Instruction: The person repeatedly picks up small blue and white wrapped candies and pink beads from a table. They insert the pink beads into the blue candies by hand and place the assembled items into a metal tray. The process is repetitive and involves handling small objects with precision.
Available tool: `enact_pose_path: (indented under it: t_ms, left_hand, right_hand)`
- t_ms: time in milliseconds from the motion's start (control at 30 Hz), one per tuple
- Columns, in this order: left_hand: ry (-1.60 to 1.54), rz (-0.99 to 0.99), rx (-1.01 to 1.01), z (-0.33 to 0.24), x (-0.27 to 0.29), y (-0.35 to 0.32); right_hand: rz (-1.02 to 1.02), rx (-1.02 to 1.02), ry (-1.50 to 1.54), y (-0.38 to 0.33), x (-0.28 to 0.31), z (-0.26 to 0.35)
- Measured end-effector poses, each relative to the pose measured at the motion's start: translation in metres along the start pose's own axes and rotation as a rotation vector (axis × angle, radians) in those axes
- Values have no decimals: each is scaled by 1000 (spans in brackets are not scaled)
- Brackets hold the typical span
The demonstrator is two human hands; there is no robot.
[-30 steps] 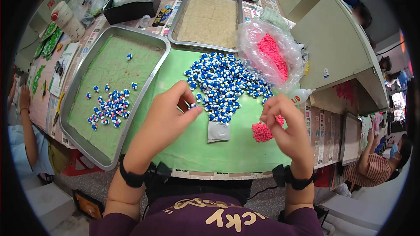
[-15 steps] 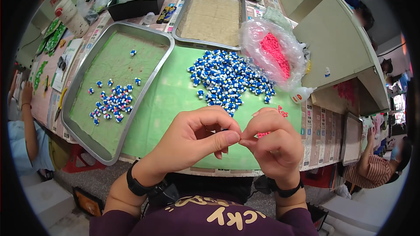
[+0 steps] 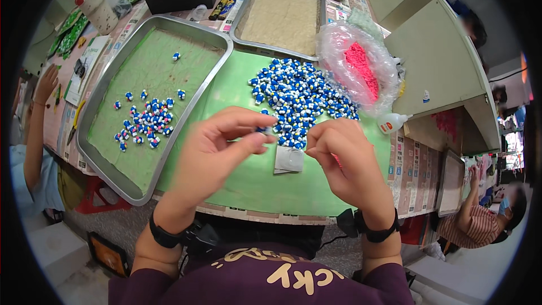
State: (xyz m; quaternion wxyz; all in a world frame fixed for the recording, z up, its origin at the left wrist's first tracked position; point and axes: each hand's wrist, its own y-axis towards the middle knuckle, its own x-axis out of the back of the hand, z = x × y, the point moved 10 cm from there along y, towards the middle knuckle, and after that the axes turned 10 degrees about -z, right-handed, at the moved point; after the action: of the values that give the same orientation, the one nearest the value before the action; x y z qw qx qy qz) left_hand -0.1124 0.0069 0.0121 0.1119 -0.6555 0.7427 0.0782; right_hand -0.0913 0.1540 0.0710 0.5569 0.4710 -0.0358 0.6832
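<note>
Pinched in the fingertips of my left hand (image 3: pixel 206 155) is a small blue and white figurine (image 3: pixel 263 130), blurred by motion. My right hand (image 3: pixel 353 161) is closed, thumb and forefinger together; whatever they may grip is too small to see. Between the hands a small grey-white square pad (image 3: pixel 288 160) lies on the green mat (image 3: pixel 254 195). Just beyond my fingers spreads a heap of blue and white figurines (image 3: pixel 302 93) with yellow spots. A few pink pieces (image 3: pixel 337 160) show by my right fingers, partly hidden.
At left a metal tray (image 3: pixel 153 186) holds several figurines, some with pink bits. An open plastic bag (image 3: pixel 333 51) of pink pieces (image 3: pixel 361 70) and a small glue bottle (image 3: pixel 392 123) stand at right. Another tray (image 3: pixel 276 20) lies behind. Co-workers sit at both sides.
My hands, joined at the fingertips before, have separated. The left has drawn back leftward with the figurine, and the square pad has come into sight between them.
</note>
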Motion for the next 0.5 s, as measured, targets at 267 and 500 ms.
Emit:
enact_pose_path:
  t_ms: [267, 500]
  left_hand:
    - [88, -86, 17, -2, 38, 1]
    - [-5, -94, 33, 4, 38, 3]
  right_hand:
    - [241, -49, -106, -8, -33, -16]
    - [241, -90, -74, -6, -30, -15]
